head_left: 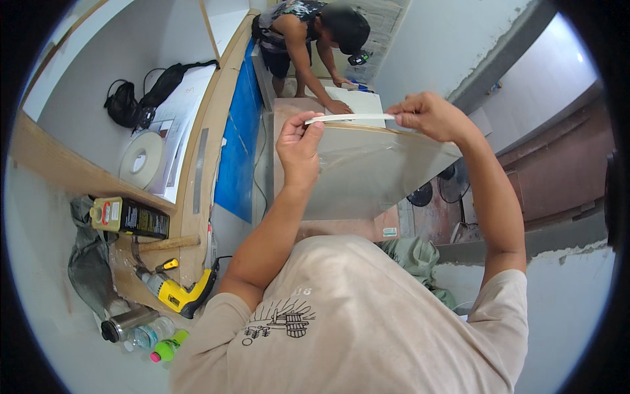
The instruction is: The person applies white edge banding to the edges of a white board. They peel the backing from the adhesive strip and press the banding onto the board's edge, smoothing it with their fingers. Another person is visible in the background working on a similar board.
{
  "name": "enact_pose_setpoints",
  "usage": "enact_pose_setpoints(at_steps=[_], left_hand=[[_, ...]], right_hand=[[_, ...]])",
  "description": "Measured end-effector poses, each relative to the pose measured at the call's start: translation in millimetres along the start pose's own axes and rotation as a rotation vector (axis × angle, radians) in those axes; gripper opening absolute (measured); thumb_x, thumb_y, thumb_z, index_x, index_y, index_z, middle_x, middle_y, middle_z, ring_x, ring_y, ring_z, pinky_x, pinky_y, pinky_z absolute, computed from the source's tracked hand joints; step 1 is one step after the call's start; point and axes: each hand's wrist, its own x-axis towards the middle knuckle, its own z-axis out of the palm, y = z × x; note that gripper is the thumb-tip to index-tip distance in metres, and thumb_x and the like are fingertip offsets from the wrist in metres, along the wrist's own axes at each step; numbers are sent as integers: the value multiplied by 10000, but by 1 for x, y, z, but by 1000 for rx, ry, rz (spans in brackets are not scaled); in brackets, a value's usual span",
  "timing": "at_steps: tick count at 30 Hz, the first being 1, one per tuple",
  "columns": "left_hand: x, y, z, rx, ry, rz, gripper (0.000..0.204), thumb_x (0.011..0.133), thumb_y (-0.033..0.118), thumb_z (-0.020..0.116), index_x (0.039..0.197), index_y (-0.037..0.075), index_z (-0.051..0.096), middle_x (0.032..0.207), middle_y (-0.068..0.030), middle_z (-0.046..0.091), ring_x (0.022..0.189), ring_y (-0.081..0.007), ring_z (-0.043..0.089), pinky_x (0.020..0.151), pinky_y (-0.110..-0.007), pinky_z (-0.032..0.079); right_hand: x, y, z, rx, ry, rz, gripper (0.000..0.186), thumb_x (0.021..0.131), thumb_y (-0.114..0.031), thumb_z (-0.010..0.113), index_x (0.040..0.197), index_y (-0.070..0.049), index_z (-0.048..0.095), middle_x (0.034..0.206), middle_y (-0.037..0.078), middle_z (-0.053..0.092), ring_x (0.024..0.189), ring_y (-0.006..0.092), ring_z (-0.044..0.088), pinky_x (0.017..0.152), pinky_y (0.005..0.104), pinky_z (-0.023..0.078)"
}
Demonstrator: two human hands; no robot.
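A thin white strip (354, 117) runs between my two hands along the top edge of a grey board (374, 177) with a plastic film on it. My left hand (300, 144) pinches the strip's left end between thumb and fingers. My right hand (426, 118) pinches its right end, with knuckles raised and fingers curled. Whether the strip touches the board's edge, I cannot tell. Behind it lies a white panel (351, 98), partly hidden by the strip and board.
A co-worker (295, 33) bends over the panel, both hands on or near it. At left are a shelf (177, 138) with a tape roll (141, 161) and black bags, a metal can (130, 217), hammer, yellow power tool (180, 289) and bottles. A fan (453, 184) stands right, behind the board.
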Motion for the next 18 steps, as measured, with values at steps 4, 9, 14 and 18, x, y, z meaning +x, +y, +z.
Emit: enact_pose_setpoints(at_steps=[4,9,14,18], left_hand=[[1,0,-1,1,-14,-23,258,898,-13,670,1140,-1,582,1082,-96,671,955,-102,599,864,-224,475],[2,-2,-4,0,-59,-22,288,896,-10,670,1162,7,561,1089,-96,665,995,-117,602,886,-240,476],[1,0,-4,30,-55,-21,279,890,-28,655,1154,-3,568,1071,-94,668,988,-123,610,891,-243,476],[1,0,0,34,-33,-43,258,885,-30,651,1133,-12,582,1057,-93,674,963,-118,616,879,-241,481]], right_hand=[[-9,-2,12,-119,21,33,291,927,-243,650,1175,-106,718,882,134,673,801,272,621,754,363,486],[-11,0,19,-93,51,50,285,925,-234,655,1172,-108,720,856,138,613,809,274,591,768,356,471],[-9,1,22,-84,60,46,283,920,-220,663,1176,-111,718,844,139,601,795,270,583,761,354,467],[-9,3,21,-76,59,46,287,917,-215,667,1181,-112,716,831,130,594,777,257,571,748,346,463]])
